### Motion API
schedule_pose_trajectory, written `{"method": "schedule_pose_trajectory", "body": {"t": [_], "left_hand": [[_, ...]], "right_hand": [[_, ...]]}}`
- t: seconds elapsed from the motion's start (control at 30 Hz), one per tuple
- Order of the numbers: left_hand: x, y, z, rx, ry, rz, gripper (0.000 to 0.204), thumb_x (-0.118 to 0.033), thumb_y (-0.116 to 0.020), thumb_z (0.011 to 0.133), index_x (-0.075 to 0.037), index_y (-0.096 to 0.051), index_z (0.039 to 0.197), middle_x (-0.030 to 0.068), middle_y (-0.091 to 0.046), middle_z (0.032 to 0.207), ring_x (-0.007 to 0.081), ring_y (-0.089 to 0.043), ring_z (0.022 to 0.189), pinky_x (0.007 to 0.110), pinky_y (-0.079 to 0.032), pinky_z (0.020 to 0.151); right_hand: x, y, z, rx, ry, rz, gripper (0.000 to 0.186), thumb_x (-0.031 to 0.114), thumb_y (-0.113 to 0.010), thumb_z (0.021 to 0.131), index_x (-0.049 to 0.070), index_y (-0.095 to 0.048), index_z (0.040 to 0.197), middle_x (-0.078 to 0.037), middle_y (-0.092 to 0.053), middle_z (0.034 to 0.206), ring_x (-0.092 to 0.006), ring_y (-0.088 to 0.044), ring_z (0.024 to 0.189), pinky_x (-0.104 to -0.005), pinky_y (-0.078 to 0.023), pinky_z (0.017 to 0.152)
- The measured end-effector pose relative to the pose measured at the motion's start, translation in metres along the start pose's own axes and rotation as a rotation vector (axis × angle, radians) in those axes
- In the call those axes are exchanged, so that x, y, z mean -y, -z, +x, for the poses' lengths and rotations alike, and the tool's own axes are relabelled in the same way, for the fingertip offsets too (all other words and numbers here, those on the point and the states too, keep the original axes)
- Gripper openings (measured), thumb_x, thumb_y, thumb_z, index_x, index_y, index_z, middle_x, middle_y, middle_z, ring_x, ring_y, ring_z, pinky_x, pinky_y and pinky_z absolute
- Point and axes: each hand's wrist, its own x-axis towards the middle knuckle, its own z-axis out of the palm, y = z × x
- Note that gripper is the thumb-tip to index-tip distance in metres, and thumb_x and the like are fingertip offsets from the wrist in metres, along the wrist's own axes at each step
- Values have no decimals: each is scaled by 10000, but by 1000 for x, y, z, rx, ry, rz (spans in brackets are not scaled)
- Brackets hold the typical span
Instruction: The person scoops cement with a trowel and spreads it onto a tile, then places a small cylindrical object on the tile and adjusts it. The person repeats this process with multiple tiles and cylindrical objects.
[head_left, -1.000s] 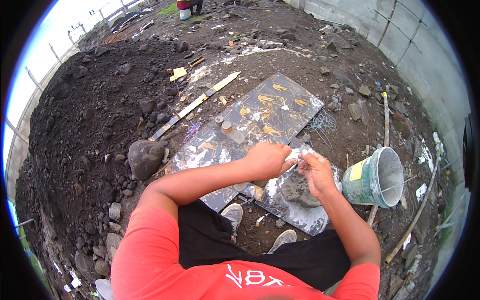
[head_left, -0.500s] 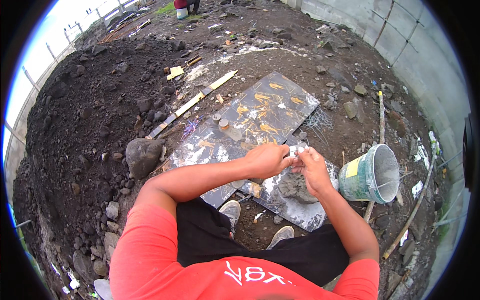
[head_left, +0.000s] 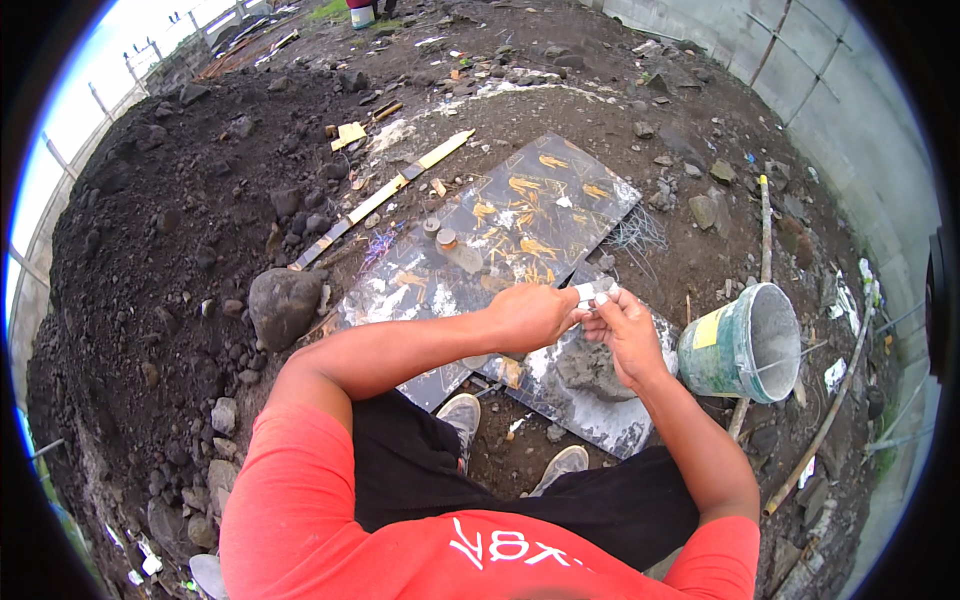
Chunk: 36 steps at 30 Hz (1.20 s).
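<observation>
Outdoors, hands (head_left: 532, 318) above boards (head_left: 575, 222) on dirt (head_left: 705, 255).

A small, whitish-grey piece (head_left: 597, 290), too blurred to make out fully, was pinched in mid-air between the left hand (head_left: 535, 317) and right hand (head_left: 628, 330).

"Is the bucket (head_left: 725, 358) plastic?"
"Looks it; rough with grey crust; the large board (head_left: 565, 215) seems smooth, scuffed; the grey heap (head_left: 592, 374) matt, lumpy."
"The small pale piece (head_left: 588, 292)?"
"Too small to tell; the shirt (head_left: 295, 450) is matt cloth."
</observation>
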Motion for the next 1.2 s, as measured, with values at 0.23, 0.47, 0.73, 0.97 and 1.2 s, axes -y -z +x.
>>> {"method": "schedule_pose_trajectory", "body": {"t": [0.23,0.47,0.73,0.97,1.2], "left_hand": [[4,1,5,81,18,145,387,-398,-507,1061,-33,-620,998,227,-719,798,436,-720,773,544,-566,666],[12,-7,4,-8,-69,159,398,-437,-524,1049,-68,-588,914,194,-691,716,422,-697,694,541,-542,614],[15,-7,1,0,-79,191,395,-451,-533,1041,-81,-604,924,170,-703,744,408,-703,710,526,-553,636],[17,-5,-4,6,-70,189,406,-473,-571,1013,-75,-623,954,165,-713,782,400,-708,725,520,-556,643],[31,-7,-5,-5,-91,110,294,-355,-547,1040,-67,-601,1073,177,-717,843,410,-700,759,529,-547,658]], "right_hand": [[-12,1,4,-38,-7,63,134,209,-654,1021,93,-589,1006,-33,-660,899,-131,-613,798,-316,-524,773],[-20,2,6,-63,-48,39,147,204,-656,1019,97,-570,970,-23,-627,858,-135,-605,783,-326,-525,750],[-20,1,4,-62,-63,12,145,211,-640,1028,98,-573,968,-28,-631,858,-135,-611,782,-319,-526,738],[-19,-4,2,-67,-79,0,173,222,-645,1005,71,-583,949,-33,-625,848,-122,-608,763,-280,-527,699],[-21,17,12,-150,-94,84,164,237,-647,1009,83,-595,985,-22,-620,841,-131,-618,747,-300,-531,697]]}}
